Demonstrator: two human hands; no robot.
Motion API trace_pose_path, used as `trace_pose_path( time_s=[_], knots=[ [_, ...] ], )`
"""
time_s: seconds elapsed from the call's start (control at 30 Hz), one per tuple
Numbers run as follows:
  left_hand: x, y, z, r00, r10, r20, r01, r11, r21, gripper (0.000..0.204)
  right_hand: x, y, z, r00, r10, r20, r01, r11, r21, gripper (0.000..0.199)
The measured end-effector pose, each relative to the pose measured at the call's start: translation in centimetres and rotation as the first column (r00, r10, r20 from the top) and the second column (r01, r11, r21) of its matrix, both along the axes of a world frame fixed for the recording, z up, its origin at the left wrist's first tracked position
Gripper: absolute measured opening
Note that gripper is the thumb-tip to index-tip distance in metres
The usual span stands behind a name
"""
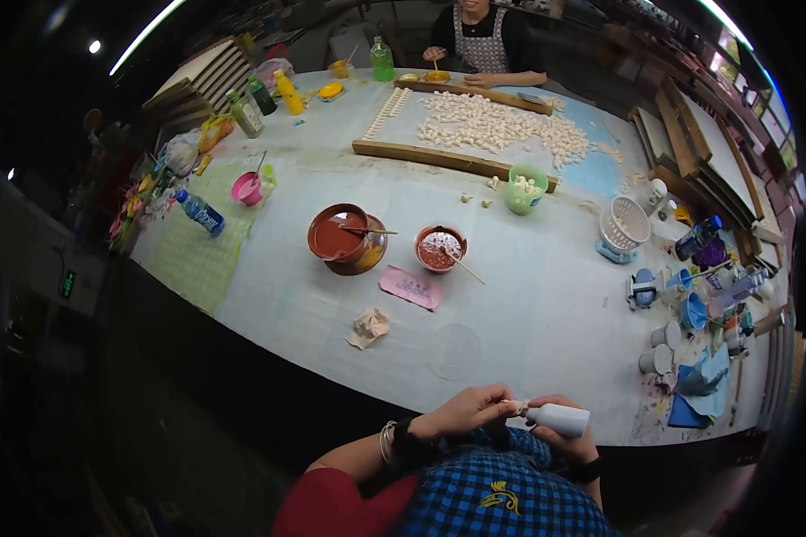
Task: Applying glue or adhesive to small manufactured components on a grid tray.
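While the right hand (566,436) wraps round a small white bottle-shaped piece (560,418) at about five o'clock in the view, the left hand (461,412) pinches at its narrow neck end, fingers (493,400) closed on the tip. Both hands hang just off the near edge of the tabletop (546,304), above a blue checked apron (501,492), so the piece is held in the air and rests on nothing.

It looks like unglazed or white-coated ceramic: stiff, light enough for one hand, probably smooth and somewhat slippery, and likely to chip or break if dropped. The body is the safer place to hold it, as the right hand does; the thin neck seems the weakest part and wants only a light touch.

Toward twelve o'clock from the hands stand a large brown bowl of reddish-brown liquid (340,234) with a stick across it and a smaller bowl (440,248) with a stick leaning out. A pink card (411,287) and a crumpled rag (368,328) lie nearer. At two o'clock sit small cups and blue cloths (700,376). Far across, another person (481,40) works beside a spread of small white pieces (501,125).
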State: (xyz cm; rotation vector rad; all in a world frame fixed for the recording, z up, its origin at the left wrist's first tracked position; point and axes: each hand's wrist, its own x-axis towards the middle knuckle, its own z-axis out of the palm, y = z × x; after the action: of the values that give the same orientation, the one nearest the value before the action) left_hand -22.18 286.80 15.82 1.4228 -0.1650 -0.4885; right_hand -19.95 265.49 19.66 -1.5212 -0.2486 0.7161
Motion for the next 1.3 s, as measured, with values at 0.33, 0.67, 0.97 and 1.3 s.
trace_pose_path(
  time_s=[0.33, 0.67, 0.97, 1.3],
  knots=[
    [-0.8, 1.5, 0.0, 0.999, 0.016, -0.031, -0.016, 1.0, 0.018, 0.021, 0.5, 1.6, 0.1, 0.997, 0.066, 0.034, -0.067, 0.997, 0.03, 0.033],
    [-0.2, 1.2, -0.9, 1.0, 0.017, -0.016, -0.018, 0.999, -0.033, 0.022, 1.1, 1.5, 0.5, 0.995, 0.074, 0.062, -0.074, 0.997, -0.002, 0.032],
    [0.8, 1.3, -0.9, 0.997, -0.062, -0.04, 0.064, 0.997, 0.05, 0.022, 1.2, 1.3, 0.3, 0.999, 0.032, 0.015, -0.032, 0.999, 0.038, 0.032],
    [0.9, 1.0, -1.1, 0.998, -0.063, 0.031, 0.063, 0.998, -0.014, 0.026, 0.7, 1.1, 0.3, 1.0, 0.008, 0.016, -0.009, 0.999, 0.042, 0.033]
  ],
)
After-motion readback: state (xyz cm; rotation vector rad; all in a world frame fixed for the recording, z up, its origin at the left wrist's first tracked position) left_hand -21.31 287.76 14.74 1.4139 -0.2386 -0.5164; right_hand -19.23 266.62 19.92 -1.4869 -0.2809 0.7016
